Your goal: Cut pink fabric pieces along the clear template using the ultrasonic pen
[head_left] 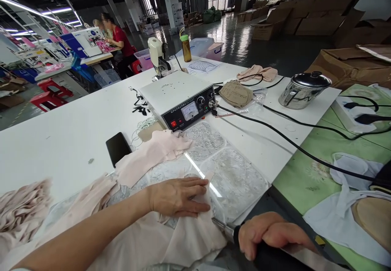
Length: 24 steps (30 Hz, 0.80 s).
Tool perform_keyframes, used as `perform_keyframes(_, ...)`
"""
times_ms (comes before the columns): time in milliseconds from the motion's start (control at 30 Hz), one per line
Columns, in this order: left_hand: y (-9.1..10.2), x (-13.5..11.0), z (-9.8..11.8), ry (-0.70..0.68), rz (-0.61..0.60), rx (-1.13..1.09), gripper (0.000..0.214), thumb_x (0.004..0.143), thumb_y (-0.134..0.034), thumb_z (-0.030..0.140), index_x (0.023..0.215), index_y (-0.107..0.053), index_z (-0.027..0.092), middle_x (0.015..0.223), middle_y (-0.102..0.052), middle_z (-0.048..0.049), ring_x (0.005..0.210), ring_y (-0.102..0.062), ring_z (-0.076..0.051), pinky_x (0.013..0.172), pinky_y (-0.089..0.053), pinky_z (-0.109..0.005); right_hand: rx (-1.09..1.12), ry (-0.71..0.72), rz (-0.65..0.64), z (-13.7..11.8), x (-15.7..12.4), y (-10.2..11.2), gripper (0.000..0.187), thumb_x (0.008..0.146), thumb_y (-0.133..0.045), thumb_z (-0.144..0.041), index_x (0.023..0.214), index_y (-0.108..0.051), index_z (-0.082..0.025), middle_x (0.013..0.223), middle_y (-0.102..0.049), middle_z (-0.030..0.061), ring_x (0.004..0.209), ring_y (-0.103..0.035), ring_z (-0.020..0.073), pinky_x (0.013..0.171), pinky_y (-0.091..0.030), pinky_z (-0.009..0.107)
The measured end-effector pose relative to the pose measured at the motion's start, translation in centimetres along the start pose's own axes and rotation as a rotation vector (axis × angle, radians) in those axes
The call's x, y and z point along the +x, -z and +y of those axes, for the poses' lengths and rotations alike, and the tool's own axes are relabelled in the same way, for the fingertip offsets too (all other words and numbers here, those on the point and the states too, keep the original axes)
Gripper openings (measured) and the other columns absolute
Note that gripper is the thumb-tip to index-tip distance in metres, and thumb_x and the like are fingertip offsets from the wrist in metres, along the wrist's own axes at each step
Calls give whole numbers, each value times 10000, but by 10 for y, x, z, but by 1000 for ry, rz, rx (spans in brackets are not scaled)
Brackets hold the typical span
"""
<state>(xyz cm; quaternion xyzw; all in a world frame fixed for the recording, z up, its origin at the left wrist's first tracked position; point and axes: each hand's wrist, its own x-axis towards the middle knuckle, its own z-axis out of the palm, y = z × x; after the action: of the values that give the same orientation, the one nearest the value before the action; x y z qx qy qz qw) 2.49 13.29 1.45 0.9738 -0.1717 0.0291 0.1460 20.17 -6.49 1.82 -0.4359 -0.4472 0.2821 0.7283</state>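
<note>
My left hand [180,197] lies flat, fingers stretched out, on thin pale pink fabric [198,234]. It presses the cloth onto a scuffed clear plastic sheet [233,177] on the table. My right hand [271,234] is wrapped round a black-handled tool [225,228] with a pointed metal tip. That tip is at the fabric's right edge, just below my left fingertips; whether it touches the cloth I cannot tell. A folded pink piece [152,153] rests farther up the sheet, and a crumpled pink heap [23,210] is at the left.
Behind the sheet stands a control box [189,110] with a dial; a black cable [275,128] runs right from it. A phone [118,148], steel pot [304,91], bottle [185,49] and power strip [351,114] are around. A person in red [120,38] sits at a sewing machine.
</note>
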Motion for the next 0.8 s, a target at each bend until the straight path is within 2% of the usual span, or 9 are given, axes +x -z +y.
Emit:
perform_keyframes(33, 0, 0, 0, -1, 1, -1, 295, 980, -528, 295, 1200, -639, 133, 1119, -582, -156, 1371, -389, -306, 1168, -332, -400, 32, 35, 67, -3, 0, -2, 174, 875, -555, -472, 864, -538, -299, 625, -595, -15, 485, -580, 162, 453, -542, 289)
perform_keyframes(133, -1, 0, -1, -2, -11, -3, 299, 985, -520, 302, 1203, -638, 134, 1134, -582, -156, 1374, -388, -301, 1171, -327, -394, -7, 9, 33, -6, 5, -2, 80, 888, -569, -320, 942, -531, -274, 759, -595, 25, 635, -611, 182, 560, -561, 336)
perform_keyframes(233, -1, 0, -1, 2, -29, -1, 302, 991, -510, 304, 1211, -635, 140, 1146, -583, -153, 1381, -380, -292, 1175, -319, -383, -25, 34, 41, 0, 14, 0, 96, 895, -543, -254, 987, -524, -271, 819, -559, 36, 694, -593, 188, 601, -550, 362)
perform_keyframes(433, -2, -1, -1, 5, -28, -1, 307, 990, -511, 307, 1217, -641, 148, 1160, -586, -153, 1381, -380, -296, 1176, -318, -382, 100, 95, 136, 25, 33, -9, 129, 881, -556, -277, 1006, -527, -256, 882, -512, 29, 649, -550, 152, 602, -517, 370)
perform_keyframes(567, -3, -2, -2, -1, -14, 11, 304, 994, -503, 308, 1216, -642, 155, 1157, -592, -150, 1383, -378, -292, 1169, -329, -380, 124, 124, 147, 38, 42, -13, 140, 866, -581, -299, 990, -542, -246, 878, -515, 19, 635, -548, 140, 588, -497, 351)
perform_keyframes(800, -5, -3, -3, 5, -38, 17, 312, 997, -498, 326, 1234, -632, 173, 1170, -596, -144, 1399, -355, -282, 1166, -335, -373, 115, 107, 148, 35, 42, -13, 142, 857, -594, -295, 982, -550, -245, 882, -524, 22, 635, -549, 141, 593, -506, 360)
